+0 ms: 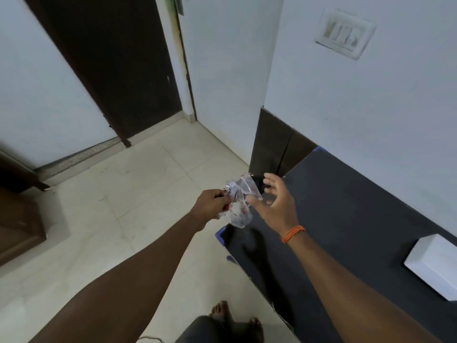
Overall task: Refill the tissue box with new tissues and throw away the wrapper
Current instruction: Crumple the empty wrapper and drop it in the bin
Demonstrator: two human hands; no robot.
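Observation:
A crumpled clear plastic wrapper (238, 203) with printed marks hangs in the air over the near left corner of the dark table (346, 219). My left hand (212, 203) is closed on the wrapper's left side. My right hand (277, 201) is just right of the wrapper with its fingers spread, thumb close to the plastic. A white tissue box (435, 264) lies on the table at the far right, partly cut off by the frame edge. Its opening is not visible.
A dark object (258, 184) shows behind the wrapper at the table's far corner. The white wall (371, 107) carries a switch plate (345, 33). A dark door (118, 65) stands ahead on the left. Pale floor tiles (123, 194) lie left of the table; my bare feet (235, 318) are below.

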